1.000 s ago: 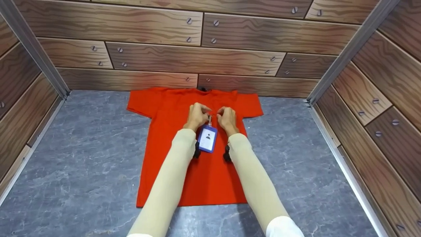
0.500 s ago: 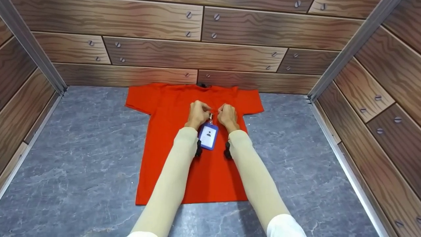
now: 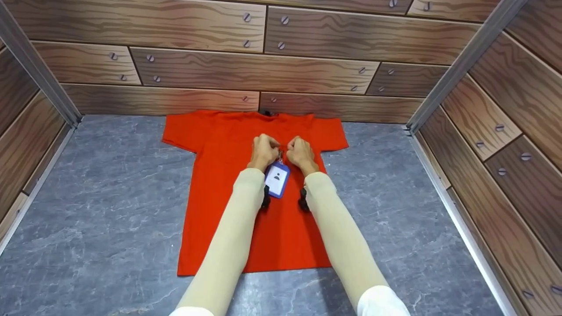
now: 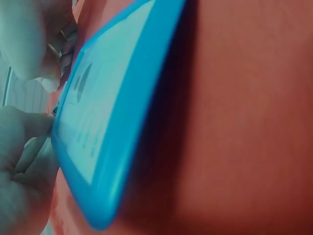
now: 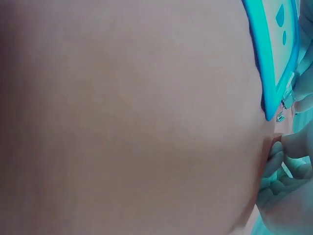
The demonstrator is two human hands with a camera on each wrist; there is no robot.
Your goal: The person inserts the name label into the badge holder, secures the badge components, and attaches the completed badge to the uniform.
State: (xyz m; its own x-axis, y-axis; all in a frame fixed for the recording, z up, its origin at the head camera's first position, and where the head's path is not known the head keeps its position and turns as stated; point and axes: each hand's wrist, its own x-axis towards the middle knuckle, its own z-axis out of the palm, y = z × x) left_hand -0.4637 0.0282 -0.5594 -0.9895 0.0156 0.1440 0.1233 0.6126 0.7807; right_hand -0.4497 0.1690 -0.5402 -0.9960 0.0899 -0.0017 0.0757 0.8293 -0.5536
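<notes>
A red T-shirt (image 3: pixel 228 184) lies spread flat, its collar toward the back wall. Over its chest is a blue-framed ID badge (image 3: pixel 277 180) with a metal clip (image 5: pixel 287 100) at its top. My left hand (image 3: pixel 264 151) pinches the badge at this clip, and the badge's lower end hangs tilted just above the cloth in the left wrist view. Close beside it, my right hand (image 3: pixel 301 153) pinches the shirt's fabric between thumb and curled fingers, as the right wrist view (image 5: pixel 288 171) shows. The clip's jaws are mostly hidden by the left fingers.
A grey marbled surface (image 3: pixel 109 197) surrounds the shirt. Wood-patterned walls (image 3: pixel 197 70) stand at the back and both sides, with metal corner posts (image 3: pixel 461 66). A small black item (image 3: pixel 266 113) sits at the collar. Dark wrist cameras (image 3: pixel 304 200) sit under both forearms.
My right hand has turned slightly, its fingers curling in more. The left hand keeps its pinch on the badge clip, and the badge stays almost in place. The head view has shifted a little.
</notes>
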